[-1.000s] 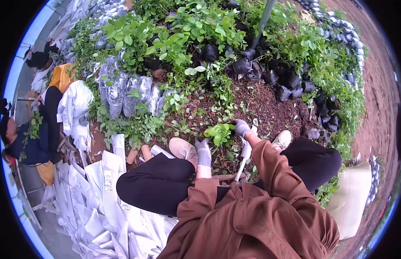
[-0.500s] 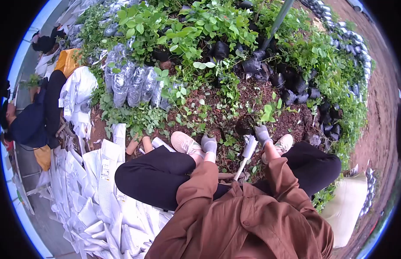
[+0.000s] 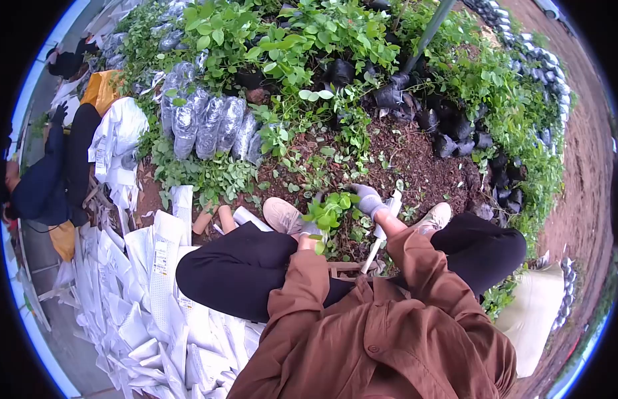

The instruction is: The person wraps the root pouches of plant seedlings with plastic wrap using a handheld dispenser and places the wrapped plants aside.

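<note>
Between my two gloved hands is a leafy green plant [image 3: 327, 211], low over the soil between my shoes. My left hand [image 3: 311, 225] is at the plant's left side, its fingers mostly hidden by leaves. At the plant's upper right, my right hand [image 3: 367, 199] has its fingers bent towards the stems; its fingertips are behind leaves, and their grip is unclear. A white tube-like object with a pale handle [image 3: 377, 243] lies just right of the plant, below my right hand.
White packaging sleeves [image 3: 149, 292] are piled at the left. Wrapped silvery bundles [image 3: 209, 126] and black-bagged plants [image 3: 445, 145] stand ahead. A slanted pole [image 3: 429, 36] rises at the back. Another person [image 3: 43, 189] sits at far left; a pale sack [image 3: 535, 319] is at right.
My right hand has moved left from beside the right shoe to the plant. Leaves now cover part of my left hand. The other person's dark-gloved hand has come into view.
</note>
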Demonstrator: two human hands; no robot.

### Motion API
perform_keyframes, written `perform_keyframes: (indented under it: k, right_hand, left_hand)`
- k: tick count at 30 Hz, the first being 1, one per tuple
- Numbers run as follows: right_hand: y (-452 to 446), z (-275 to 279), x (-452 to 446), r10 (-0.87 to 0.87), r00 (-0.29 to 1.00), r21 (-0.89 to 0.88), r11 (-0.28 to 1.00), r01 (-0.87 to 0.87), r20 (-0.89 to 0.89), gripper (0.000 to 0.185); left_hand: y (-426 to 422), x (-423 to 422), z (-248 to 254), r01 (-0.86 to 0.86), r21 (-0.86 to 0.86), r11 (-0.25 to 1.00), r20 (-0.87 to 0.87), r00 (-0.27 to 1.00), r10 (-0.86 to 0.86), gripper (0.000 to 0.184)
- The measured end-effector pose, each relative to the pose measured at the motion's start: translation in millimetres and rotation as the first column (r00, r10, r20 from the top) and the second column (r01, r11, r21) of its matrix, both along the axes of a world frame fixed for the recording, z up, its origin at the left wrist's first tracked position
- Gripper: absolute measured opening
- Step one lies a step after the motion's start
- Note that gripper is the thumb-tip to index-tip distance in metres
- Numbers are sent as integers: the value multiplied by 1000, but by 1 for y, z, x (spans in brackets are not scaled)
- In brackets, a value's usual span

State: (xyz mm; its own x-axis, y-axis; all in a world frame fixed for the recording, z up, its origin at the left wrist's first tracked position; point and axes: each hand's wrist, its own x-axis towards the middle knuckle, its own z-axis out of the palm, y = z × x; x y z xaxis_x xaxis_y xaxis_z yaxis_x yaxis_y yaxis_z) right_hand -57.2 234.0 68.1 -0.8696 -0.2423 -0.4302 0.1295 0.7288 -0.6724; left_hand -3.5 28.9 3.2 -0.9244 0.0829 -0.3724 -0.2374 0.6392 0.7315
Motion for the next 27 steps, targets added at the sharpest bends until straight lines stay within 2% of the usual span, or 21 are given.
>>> perform_keyframes:
  k: [3, 4, 5, 6, 8, 9, 11, 13, 14, 15, 17, 18, 19, 20, 21, 22, 23, 24, 25, 26, 27]
  right_hand:
    - [-6, 13, -4, 140, 985, 76, 988, -132, -105, 30]
    - [-11, -11, -5, 149, 951, 113, 986, -122, -272, 25]
    - [-5, -33, -3, 184, 953, 183, 973, -142, -239, 24]
    - [-5, -26, -3, 219, 954, 252, 954, -165, -204, 23]
    - [-14, -29, -11, 100, 994, 283, 955, -86, -36, 22]
    - [8, -150, -1, 173, 857, 203, 976, -82, -485, 22]
    - [-5, -64, -8, 151, 977, 235, 966, -112, -153, 24]
    - [-15, -82, -1, 87, 954, -48, 993, -105, -288, 28]
    - [-24, -87, 5, -70, 938, -241, 970, -15, -340, 33]
    - [-27, -93, 8, -14, 968, -183, 982, -34, -252, 41]
    - [-18, -5, 24, -88, 815, -281, 955, -94, -572, 43]
    - [-21, 36, 14, -78, 954, -338, 941, -25, -288, 49]
    - [-28, 58, 7, -48, 998, -371, 927, 55, 29, 54]
    - [-33, 35, 13, -135, 990, -606, 783, 137, 49, 62]
    - [-37, 24, 22, -158, 978, -377, 921, 96, -137, 68]
    - [-38, 20, 29, -168, 973, -335, 936, 107, -160, 71]
    - [-39, 19, 36, -180, 966, -290, 949, 122, -183, 74]
    - [-42, 27, 40, -218, 967, -245, 952, 182, -128, 76]
    - [-47, 29, 46, -294, 951, -209, 940, 269, -97, 74]
    - [-53, 34, 47, -300, 940, -88, 953, 289, -160, 72]
    - [-57, 35, 50, -349, 914, -91, 937, 337, -205, 70]
  left_hand:
    - [-4, -14, 36, 178, -234, 956, 1, 983, -182, 84]
    - [-2, -18, 48, 149, -137, 979, 55, 988, -143, 87]
    - [-2, -21, 61, 107, -30, 994, 118, 988, -102, 91]
    - [3, -22, 78, -56, 205, 977, 275, 961, -3, 84]
    - [9, -21, 84, -160, 263, 951, 278, 957, 84, 82]
    - [11, -22, 89, -210, 291, 934, 280, 952, 126, 81]
    - [14, -19, 92, -258, 294, 920, 270, 946, 179, 75]
    - [17, -21, 90, -301, 304, 904, 252, 940, 228, 69]
    - [11, -19, 64, -228, 212, 950, 155, 968, 198, 57]
    - [13, -18, 71, -251, 189, 949, 125, 965, 230, 52]
    - [19, -18, 88, -297, 150, 943, 47, 955, 294, 41]
    - [20, -19, 85, -489, 501, 714, 281, 872, 400, 33]
    - [3, -5, 46, -619, 658, 430, 509, 786, 352, 28]
    - [-13, 8, 8, -755, 648, 107, 717, 651, 250, 29]
    - [-22, 25, -19, -664, 613, 429, 568, 747, 345, 29]
    - [-27, 43, -39, -533, 469, 705, 397, 840, 370, 29]
    - [-29, 60, -55, -373, 239, 896, 227, 919, 322, 29]
    - [-28, 71, -66, -204, -42, 978, 77, 975, 206, 30]
    - [-25, 71, -55, -199, -62, 978, 79, 976, 203, 30]
    - [-22, 67, -42, -236, 9, 972, 116, 966, 233, 30]
    - [-21, 62, -34, -272, 73, 959, 146, 955, 260, 30]
